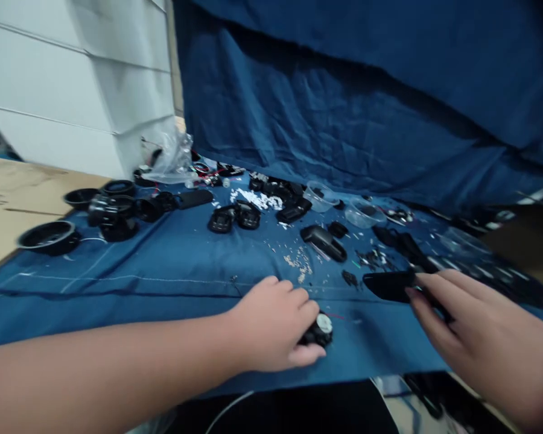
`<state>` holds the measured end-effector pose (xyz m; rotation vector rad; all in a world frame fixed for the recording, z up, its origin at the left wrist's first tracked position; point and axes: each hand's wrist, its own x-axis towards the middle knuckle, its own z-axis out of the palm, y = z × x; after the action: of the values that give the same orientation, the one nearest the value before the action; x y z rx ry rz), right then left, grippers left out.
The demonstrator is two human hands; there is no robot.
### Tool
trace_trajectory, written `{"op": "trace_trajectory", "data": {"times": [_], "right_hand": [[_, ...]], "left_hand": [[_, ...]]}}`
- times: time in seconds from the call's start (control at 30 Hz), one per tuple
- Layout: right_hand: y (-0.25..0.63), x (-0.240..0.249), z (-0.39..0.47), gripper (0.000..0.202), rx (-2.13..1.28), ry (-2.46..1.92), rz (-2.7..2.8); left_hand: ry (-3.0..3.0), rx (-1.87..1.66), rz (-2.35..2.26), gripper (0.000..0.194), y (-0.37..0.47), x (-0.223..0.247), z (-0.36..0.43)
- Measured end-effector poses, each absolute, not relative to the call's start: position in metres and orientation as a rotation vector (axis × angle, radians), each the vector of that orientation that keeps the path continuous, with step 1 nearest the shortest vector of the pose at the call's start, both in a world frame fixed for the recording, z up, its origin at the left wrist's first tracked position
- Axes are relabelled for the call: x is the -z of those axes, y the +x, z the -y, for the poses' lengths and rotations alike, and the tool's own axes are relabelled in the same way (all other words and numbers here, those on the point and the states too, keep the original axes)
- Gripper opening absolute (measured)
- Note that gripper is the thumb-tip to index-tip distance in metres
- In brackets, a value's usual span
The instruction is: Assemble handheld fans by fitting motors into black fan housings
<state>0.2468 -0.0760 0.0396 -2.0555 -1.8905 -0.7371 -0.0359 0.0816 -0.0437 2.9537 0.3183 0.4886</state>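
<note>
My left hand is closed around a small black assembly with a round, pale metal disc on its right end. A thin red wire shows beside it, and most of the assembly is hidden under my fingers. Off to the right, my right hand pinches a flat black plastic piece between thumb and fingers, its free end pointing left. That piece is held above the blue cloth. Just beyond it lie a small dark part and a rounded black shell.
Black round housings crowd the left side near cardboard. Two dark cup-like parts, white bits and scattered tiny pieces lie mid-table. Clear tubs stand farther back, before a blue curtain.
</note>
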Motion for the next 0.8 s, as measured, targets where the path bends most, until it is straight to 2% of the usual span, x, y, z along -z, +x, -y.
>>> {"op": "trace_trajectory", "data": {"times": [0.07, 0.13, 0.3, 0.4, 0.57, 0.67, 0.8], "right_hand": [[0.249, -0.024, 0.106, 0.068, 0.735, -2.124, 1.835], [0.248, -0.013, 0.123, 0.07, 0.79, -2.154, 1.807], [0.243, 0.019, 0.128, 0.034, 0.772, -2.205, 1.802], [0.239, 0.032, 0.119, 0.032, 0.584, -2.105, 1.924], [0.243, 0.015, 0.113, 0.053, 0.092, -1.915, 2.216], [0.257, 0.0, 0.108, 0.052, -0.19, -1.831, 2.198], [0.28, 0.002, 0.095, 0.047, -0.338, -1.684, 2.185]], "left_hand": [[2.938, -0.475, -0.328, 0.05, -0.037, 0.042, -0.083], [2.93, -0.455, -0.318, 0.049, -0.036, 0.04, -0.084], [2.955, -0.41, -0.328, 0.047, -0.034, 0.038, -0.084], [2.974, -0.397, -0.325, 0.047, -0.034, 0.037, -0.083], [2.963, -0.435, -0.297, 0.047, -0.036, 0.035, -0.083], [2.959, -0.459, -0.297, 0.049, -0.037, 0.035, -0.084], [2.958, -0.477, -0.287, 0.049, -0.037, 0.036, -0.083]]}}
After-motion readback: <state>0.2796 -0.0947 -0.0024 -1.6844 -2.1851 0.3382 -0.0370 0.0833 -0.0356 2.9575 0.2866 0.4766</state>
